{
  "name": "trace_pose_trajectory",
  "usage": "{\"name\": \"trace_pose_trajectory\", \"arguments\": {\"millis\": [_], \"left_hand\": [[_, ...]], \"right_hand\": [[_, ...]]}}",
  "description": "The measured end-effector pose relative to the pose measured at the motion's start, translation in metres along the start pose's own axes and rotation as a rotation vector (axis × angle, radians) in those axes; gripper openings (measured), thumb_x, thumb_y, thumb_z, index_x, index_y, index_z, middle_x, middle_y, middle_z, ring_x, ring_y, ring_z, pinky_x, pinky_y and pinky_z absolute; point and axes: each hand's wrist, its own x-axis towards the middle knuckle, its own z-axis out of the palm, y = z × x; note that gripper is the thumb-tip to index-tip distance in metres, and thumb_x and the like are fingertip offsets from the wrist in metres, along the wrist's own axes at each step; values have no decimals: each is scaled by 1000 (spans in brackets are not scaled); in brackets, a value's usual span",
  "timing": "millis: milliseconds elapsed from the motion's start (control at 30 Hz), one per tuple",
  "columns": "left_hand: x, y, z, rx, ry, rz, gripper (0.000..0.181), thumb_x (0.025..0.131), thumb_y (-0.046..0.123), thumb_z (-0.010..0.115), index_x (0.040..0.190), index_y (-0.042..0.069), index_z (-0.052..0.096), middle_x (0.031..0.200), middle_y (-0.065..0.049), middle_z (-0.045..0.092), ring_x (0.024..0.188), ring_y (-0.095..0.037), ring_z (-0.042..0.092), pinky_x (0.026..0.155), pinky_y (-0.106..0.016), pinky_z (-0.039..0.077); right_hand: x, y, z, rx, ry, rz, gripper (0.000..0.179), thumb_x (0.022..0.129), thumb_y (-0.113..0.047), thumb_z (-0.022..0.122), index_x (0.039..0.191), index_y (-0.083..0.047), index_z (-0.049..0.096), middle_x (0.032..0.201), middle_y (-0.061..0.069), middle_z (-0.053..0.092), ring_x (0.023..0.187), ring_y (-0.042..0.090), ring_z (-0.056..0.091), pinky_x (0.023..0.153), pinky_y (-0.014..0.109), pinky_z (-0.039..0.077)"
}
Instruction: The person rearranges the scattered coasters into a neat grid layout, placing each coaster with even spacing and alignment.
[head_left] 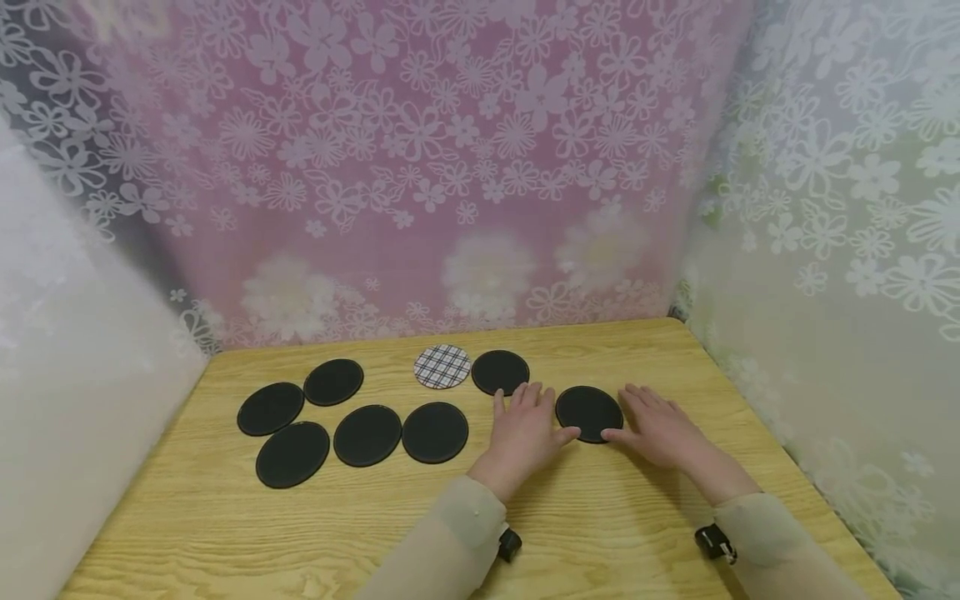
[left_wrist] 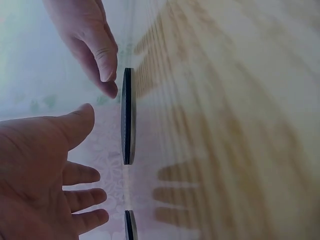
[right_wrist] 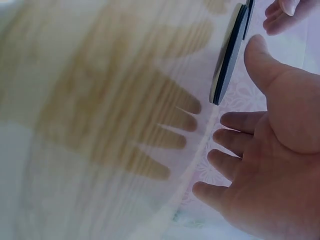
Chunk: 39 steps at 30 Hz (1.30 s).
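On the right half of the wooden table [head_left: 592,533], a black disc [head_left: 589,413] lies flat between the two hands; the left hand [head_left: 522,433] is at its left and the right hand [head_left: 663,429] at its right, both released, with fingers extended and holding nothing. From the head view the thumbs seem to meet the near edge of the disc, yet the left wrist view shows the left thumb [left_wrist: 79,125] well off the surface, with a gap to the disc and separate finger shadows [left_wrist: 177,193] on the wood. The right wrist view likewise shows the right hand raised, its thumb beside the disc but apart from the tabletop. Both wrist views give the disc edge-on, with dark bands along its rim; whether that is one piece or several cannot be told. Only the head view lays out the rest: another black disc [head_left: 500,372] on the far side of the left hand, a plaid disc [head_left: 442,367] just left of that one, and five more black discs [head_left: 367,435] grouped farther left, as well as the floral curtain [head_left: 450,167] behind the far table edge and a small black device [head_left: 510,545] by the left sleeve [head_left: 442,542]
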Motion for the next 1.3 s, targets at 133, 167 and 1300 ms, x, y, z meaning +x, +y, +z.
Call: {"name": "trace_pose_trajectory", "arguments": {"millis": [133, 167, 1300], "left_hand": [[2, 1, 2, 18, 7, 9, 74, 104, 67, 66, 157, 16, 62, 154, -6, 59, 146, -29, 51, 127, -59, 31], [3, 2, 3, 28, 5, 9, 74, 104, 67, 66, 156, 16, 63, 151, -6, 60, 143, -29, 52, 127, -56, 33], [20, 7, 3, -57, -83, -44, 60, 92, 54, 90, 130, 10, 74, 116, -4, 64, 104, -23, 52, 96, -38, 46]], "right_hand": [[-1, -2, -3, 8, -23, -11, 94, 101, -54, 78, 155, 16, 48, 161, 41, 43, 150, 63, 37, 117, 79, 31], [-1, -2, -3, 15, -28, -13, 93, 101, -53, 79, 155, 17, 49, 161, 42, 43, 151, 63, 36, 117, 79, 31], [23, -10, -12, 147, -92, 90, 80, 84, -28, 99, 137, 19, 62, 123, 32, 67, 116, 51, 63, 99, 62, 54]]}}
